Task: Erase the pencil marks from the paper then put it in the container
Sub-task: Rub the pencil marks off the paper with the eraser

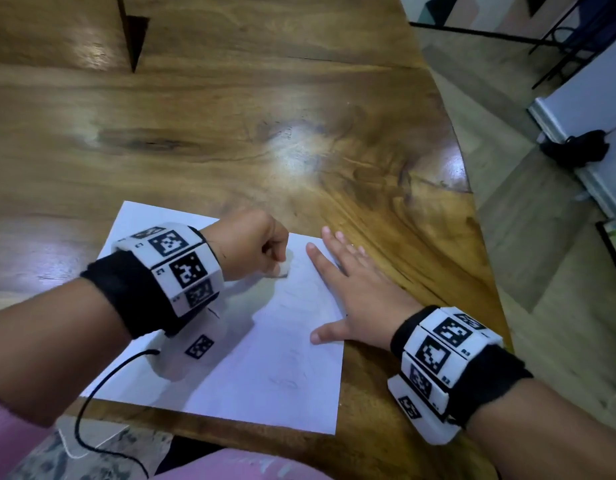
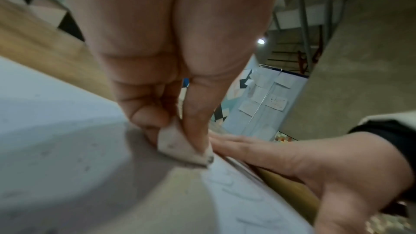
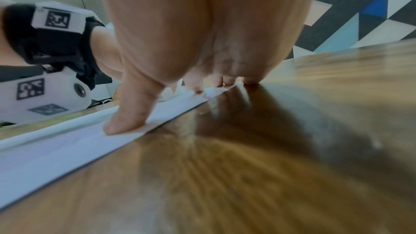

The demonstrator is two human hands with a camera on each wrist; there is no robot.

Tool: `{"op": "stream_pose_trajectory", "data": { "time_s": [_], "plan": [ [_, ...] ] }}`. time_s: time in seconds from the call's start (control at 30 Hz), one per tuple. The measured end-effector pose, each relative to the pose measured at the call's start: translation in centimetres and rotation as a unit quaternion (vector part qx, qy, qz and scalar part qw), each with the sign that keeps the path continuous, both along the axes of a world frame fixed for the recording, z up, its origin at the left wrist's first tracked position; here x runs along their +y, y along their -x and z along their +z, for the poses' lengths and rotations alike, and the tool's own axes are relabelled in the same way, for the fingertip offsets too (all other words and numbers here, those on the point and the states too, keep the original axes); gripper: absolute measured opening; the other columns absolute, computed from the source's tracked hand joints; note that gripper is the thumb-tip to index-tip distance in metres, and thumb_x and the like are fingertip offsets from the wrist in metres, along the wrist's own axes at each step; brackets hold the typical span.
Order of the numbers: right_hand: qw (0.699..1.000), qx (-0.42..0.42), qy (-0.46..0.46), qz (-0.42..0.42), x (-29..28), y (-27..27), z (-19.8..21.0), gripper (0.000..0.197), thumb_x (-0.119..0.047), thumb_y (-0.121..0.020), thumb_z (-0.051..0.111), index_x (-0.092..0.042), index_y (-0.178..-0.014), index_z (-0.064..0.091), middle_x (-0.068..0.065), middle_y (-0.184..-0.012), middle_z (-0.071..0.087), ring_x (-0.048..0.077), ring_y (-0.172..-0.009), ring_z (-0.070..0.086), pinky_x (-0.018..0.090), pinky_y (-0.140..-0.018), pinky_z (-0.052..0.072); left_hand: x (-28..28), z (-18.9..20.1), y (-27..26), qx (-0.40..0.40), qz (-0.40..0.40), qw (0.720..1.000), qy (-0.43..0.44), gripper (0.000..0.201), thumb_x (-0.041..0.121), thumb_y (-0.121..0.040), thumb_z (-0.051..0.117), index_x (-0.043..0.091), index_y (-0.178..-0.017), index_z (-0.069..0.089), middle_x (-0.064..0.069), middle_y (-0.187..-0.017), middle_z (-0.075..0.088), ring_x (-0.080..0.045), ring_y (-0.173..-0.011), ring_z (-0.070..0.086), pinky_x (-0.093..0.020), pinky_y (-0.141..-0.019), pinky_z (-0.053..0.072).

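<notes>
A white sheet of paper (image 1: 265,358) lies on the wooden table (image 1: 230,133) near its front edge, with faint pencil marks down its right half. My left hand (image 1: 254,249) pinches a small white eraser (image 1: 282,270) and presses it on the paper near the far edge. The left wrist view shows the eraser (image 2: 180,147) gripped between thumb and fingers, its smudged bottom edge on the sheet (image 2: 67,131). My right hand (image 1: 348,282) lies flat with fingers spread across the paper's right edge, its thumb (image 3: 128,116) pressing the paper (image 3: 56,149). No container is in view.
The table's curved right edge (image 1: 473,209) drops to the floor. A white cabinet with a black object (image 1: 576,147) stands at the far right. A dark wedge-shaped gap (image 1: 135,39) cuts the tabletop at the back left. A black cable (image 1: 98,393) hangs from my left wrist.
</notes>
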State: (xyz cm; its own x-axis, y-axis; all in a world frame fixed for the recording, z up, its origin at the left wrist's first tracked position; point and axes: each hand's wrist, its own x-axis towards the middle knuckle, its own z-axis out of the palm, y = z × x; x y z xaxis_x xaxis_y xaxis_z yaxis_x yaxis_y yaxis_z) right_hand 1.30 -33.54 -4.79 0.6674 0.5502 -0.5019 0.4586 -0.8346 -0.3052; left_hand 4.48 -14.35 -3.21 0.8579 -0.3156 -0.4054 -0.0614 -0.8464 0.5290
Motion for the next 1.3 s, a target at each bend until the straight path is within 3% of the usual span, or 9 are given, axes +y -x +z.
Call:
{"op": "stream_pose_trajectory", "data": {
  "time_s": [0.17, 0.33, 0.47, 0.6, 0.7, 0.87, 1.03, 1.13, 1.3],
  "plan": [
    [1.000, -0.005, 0.007, 0.000, 0.1, 0.0, 0.0, 0.120, -0.062, -0.072, 0.066, -0.027, -0.146, -0.021, -0.002, -0.149, -0.039, 0.005, -0.129, -0.038, 0.026, -0.111, -0.019, -0.3, -0.2, -0.7, -0.117, 0.063, 0.991, -0.011, 0.006, 0.013, -0.076, 0.067, 0.009, -0.077, 0.063, -0.001, -0.073, 0.054, -0.017, -0.070, 0.046, -0.024, -0.051, 0.021],
    [1.000, -0.003, 0.005, -0.001, 0.2, 0.0, 0.1, 0.120, -0.062, -0.071, 0.067, -0.027, -0.146, -0.021, -0.003, -0.149, -0.039, 0.004, -0.129, -0.037, 0.025, -0.109, -0.020, 0.1, -0.2, 0.5, -0.035, -0.049, 0.998, -0.028, 0.010, 0.013, -0.074, 0.068, 0.017, -0.069, 0.060, 0.005, -0.067, 0.055, -0.017, -0.070, 0.051, -0.022, -0.057, 0.036],
    [1.000, -0.001, 0.004, -0.002, 0.2, 0.0, 0.1, 0.120, -0.062, -0.071, 0.067, -0.027, -0.146, -0.021, -0.003, -0.148, -0.040, 0.004, -0.129, -0.038, 0.025, -0.109, -0.020, -0.3, -0.1, -0.8, -0.094, -0.002, 0.995, -0.031, 0.005, 0.010, -0.076, 0.065, 0.009, -0.081, 0.063, 0.001, -0.075, 0.053, -0.017, -0.074, 0.047, -0.022, -0.056, 0.023],
    [1.000, 0.002, 0.003, -0.003, 0.2, 0.0, 0.1, 0.121, -0.061, -0.071, 0.067, -0.028, -0.146, -0.022, -0.004, -0.148, -0.040, 0.004, -0.128, -0.039, 0.025, -0.109, -0.021, 0.1, -0.5, -0.1, -0.093, -0.023, 0.995, -0.025, 0.027, 0.013, -0.078, 0.063, 0.021, -0.062, 0.044, 0.009, -0.062, 0.042, -0.018, -0.066, 0.043, -0.026, -0.052, 0.022],
    [1.000, 0.001, 0.002, -0.004, 0.1, 0.0, 0.0, 0.121, -0.061, -0.071, 0.067, -0.028, -0.146, -0.022, -0.004, -0.148, -0.040, 0.003, -0.128, -0.039, 0.025, -0.108, -0.021, 0.8, -0.7, 1.3, -0.043, -0.085, 0.995, -0.026, 0.037, 0.020, -0.077, 0.065, 0.027, -0.055, 0.037, 0.010, -0.062, 0.044, -0.006, -0.058, 0.040, -0.011, -0.050, 0.027],
    [1.000, 0.004, 0.003, -0.006, 0.2, 0.0, 0.1, 0.120, -0.061, -0.071, 0.068, -0.028, -0.146, -0.021, -0.005, -0.148, -0.040, 0.003, -0.127, -0.039, 0.025, -0.108, -0.021, -0.2, -0.4, -0.9, -0.097, -0.002, 0.995, -0.024, 0.006, 0.011, -0.078, 0.064, 0.012, -0.079, 0.058, 0.003, -0.068, 0.049, -0.017, -0.070, 0.044, -0.022, -0.050, 0.026],
    [1.000, 0.003, 0.003, -0.009, 0.2, 0.0, 0.2, 0.120, -0.061, -0.071, 0.068, -0.028, -0.146, -0.021, -0.005, -0.149, -0.039, 0.002, -0.127, -0.038, 0.024, -0.108, -0.020, 1.0, -0.8, 1.3, -0.052, -0.031, 0.998, -0.014, 0.036, 0.016, -0.078, 0.064, 0.025, -0.056, 0.038, 0.004, -0.063, 0.048, -0.020, -0.066, 0.044, -0.025, -0.054, 0.032],
    [1.000, 0.006, 0.000, -0.010, 0.2, 0.1, 0.2, 0.120, -0.060, -0.071, 0.068, -0.029, -0.146, -0.020, -0.006, -0.148, -0.040, 0.002, -0.127, -0.039, 0.024, -0.108, -0.021, 1.3, -0.7, 1.9, -0.029, -0.057, 0.998, -0.016, 0.031, 0.019, -0.076, 0.067, 0.025, -0.058, 0.043, 0.000, -0.068, 0.055, -0.018, -0.066, 0.046, -0.020, -0.057, 0.034],
    [1.000, 0.005, -0.002, -0.014, 0.3, 0.1, 0.2, 0.120, -0.059, -0.071, 0.069, -0.029, -0.147, -0.018, -0.007, -0.148, -0.040, 0.003, -0.127, -0.039, 0.024, -0.108, -0.020, 0.4, -0.5, -0.9, -0.114, 0.038, 0.993, -0.003, 0.015, 0.016, -0.076, 0.068, 0.015, -0.071, 0.053, -0.001, -0.073, 0.049, -0.019, -0.069, 0.044, -0.023, -0.056, 0.022]
  ]
}}
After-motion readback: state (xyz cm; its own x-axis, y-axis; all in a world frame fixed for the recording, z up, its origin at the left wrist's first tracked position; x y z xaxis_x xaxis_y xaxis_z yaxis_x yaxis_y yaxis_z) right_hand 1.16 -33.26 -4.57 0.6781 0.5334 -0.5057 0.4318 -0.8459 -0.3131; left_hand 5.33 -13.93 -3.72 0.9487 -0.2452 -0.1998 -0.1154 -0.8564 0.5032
